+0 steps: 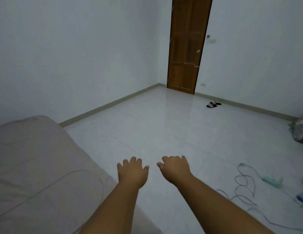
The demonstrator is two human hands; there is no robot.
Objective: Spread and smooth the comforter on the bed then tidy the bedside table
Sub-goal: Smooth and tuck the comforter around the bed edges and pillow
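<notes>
A beige comforter covers the bed at the lower left, lying fairly flat with a few shallow folds and a stitched seam. My left hand and my right hand are stretched out side by side over the floor, to the right of the bed's edge. Both are empty, palms down, with the fingers loosely bent. Neither hand touches the comforter. No bedside table is in view.
White tiled floor fills the middle. A closed wooden door stands in the far corner, with dark slippers near it. Tangled cables, a power strip and a bag lie at the right.
</notes>
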